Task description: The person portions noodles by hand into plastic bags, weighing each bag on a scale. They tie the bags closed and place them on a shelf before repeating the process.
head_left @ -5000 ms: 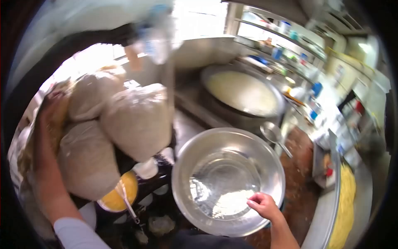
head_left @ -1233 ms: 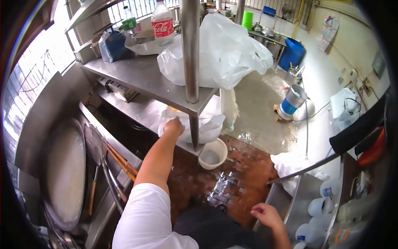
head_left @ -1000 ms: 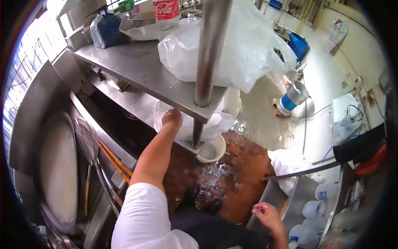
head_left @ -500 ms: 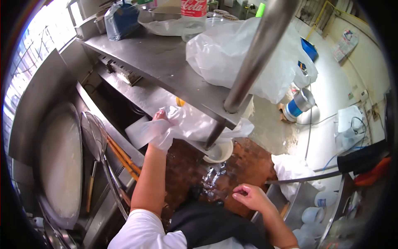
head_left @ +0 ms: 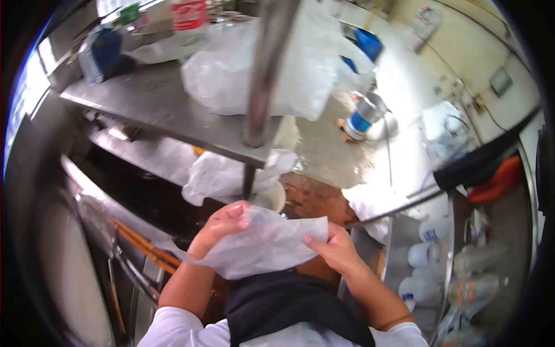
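Note:
A translucent plastic bag (head_left: 269, 246) is stretched between my two hands in front of the black apron. My left hand (head_left: 222, 226) has its fingers curled closed on the bag's left part, and some of the plastic drapes over that wrist. With thumb and fingers, my right hand (head_left: 335, 247) pinches the bag's right end. Behind the hands, more crumpled plastic (head_left: 214, 173) lies on the lower shelf of the steel table (head_left: 139, 110).
A large clear plastic bag (head_left: 222, 78) sits on the tabletop beside a metal post (head_left: 266, 75). Beneath the table stands a white bucket (head_left: 277, 196). Wooden-handled tools (head_left: 147, 246) lie at left. White plastic containers (head_left: 423, 254) fill a shelf at right.
My left hand has drawn back from the lower shelf with the plastic bag. My right hand has risen and taken hold of its other end. The view has turned right.

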A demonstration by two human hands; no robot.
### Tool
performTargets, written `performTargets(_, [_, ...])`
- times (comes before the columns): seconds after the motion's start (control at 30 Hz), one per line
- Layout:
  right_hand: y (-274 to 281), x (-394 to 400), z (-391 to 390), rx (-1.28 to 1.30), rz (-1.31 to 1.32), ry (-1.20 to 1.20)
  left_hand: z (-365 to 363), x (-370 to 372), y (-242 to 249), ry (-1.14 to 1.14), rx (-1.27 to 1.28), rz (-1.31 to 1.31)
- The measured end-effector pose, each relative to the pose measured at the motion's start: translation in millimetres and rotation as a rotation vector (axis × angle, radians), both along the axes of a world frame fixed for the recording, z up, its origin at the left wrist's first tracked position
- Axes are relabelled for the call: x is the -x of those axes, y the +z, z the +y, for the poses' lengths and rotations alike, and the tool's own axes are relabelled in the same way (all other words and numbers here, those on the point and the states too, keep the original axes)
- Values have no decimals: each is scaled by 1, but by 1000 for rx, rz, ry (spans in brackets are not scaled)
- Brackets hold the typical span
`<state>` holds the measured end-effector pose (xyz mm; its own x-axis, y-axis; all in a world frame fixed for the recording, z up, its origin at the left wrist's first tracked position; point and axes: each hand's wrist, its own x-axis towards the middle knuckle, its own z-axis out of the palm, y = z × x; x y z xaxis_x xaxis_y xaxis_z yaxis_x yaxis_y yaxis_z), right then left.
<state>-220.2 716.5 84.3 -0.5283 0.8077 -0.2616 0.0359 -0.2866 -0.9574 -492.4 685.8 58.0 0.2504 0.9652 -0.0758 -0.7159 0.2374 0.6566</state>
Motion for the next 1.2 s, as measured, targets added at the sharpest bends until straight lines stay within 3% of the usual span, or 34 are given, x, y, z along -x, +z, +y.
performTargets(0.1, [1, -26, -15, -73, -147, -314, 23, -9, -28, -126, 93, -183])
performTargets(0.17, [-3, -50, -33, -241, -166, -431, 32, -24, -38, -463, -192, -471])
performTargets(0.3, [7, -85, -72, -232, -86, -649, 28, -73, -44, -649, -400, -441])
performTargets(0.37, [9, -101, -91, -276, -86, -711, 12, -97, -33, -714, -388, -435])
performTargets(0.43, [10, -115, -112, -237, -44, -821, -12, -117, -15, -661, -424, -69])
performTargets(0.5, [12, -136, -141, -253, -86, -855, -43, -156, 45, -599, -879, 475])
performTargets(0.53, [6, -150, -157, -269, -39, -884, -55, -175, 45, -655, -1209, 633])
performTargets(0.57, [-2, -165, -174, -285, 12, -909, -78, -200, 43, -641, -1278, 629])
performTargets(0.67, [-13, -207, -231, -203, 89, -1032, -143, -242, 38, -628, -1721, 961])
performTargets(0.77, [-9, -234, -293, -149, 257, -1116, -198, -278, 7, -639, -1830, 1002])
performTargets(0.8, [-7, -240, -313, -189, 352, -1096, -204, -284, 5, -652, -1795, 971])
performTargets(0.87, [-12, -251, -348, -326, 289, -1100, -222, -270, -39, -937, -1312, 1099])
performTargets(0.9, [-16, -258, -363, -457, 223, -1077, -223, -271, -33, -953, -1334, 1086])
performTargets(0.97, [-21, -265, -391, -541, 159, -1067, -224, -274, -10, -761, -697, 980])
performTargets(1.03, [-21, -261, -412, -546, 109, -1088, -230, -295, 15, -722, -414, 706])
performTargets(1.1, [-24, -252, -429, -576, 85, -1119, -245, -322, 17, -824, -324, 683])
performTargets(1.17, [-18, -240, -444, -560, 46, -1215, -261, -350, 14, -1078, -191, 622])
performTargets(1.2, [-14, -237, -453, -497, -67, -1292, -268, -359, -9, -1114, -176, 507])
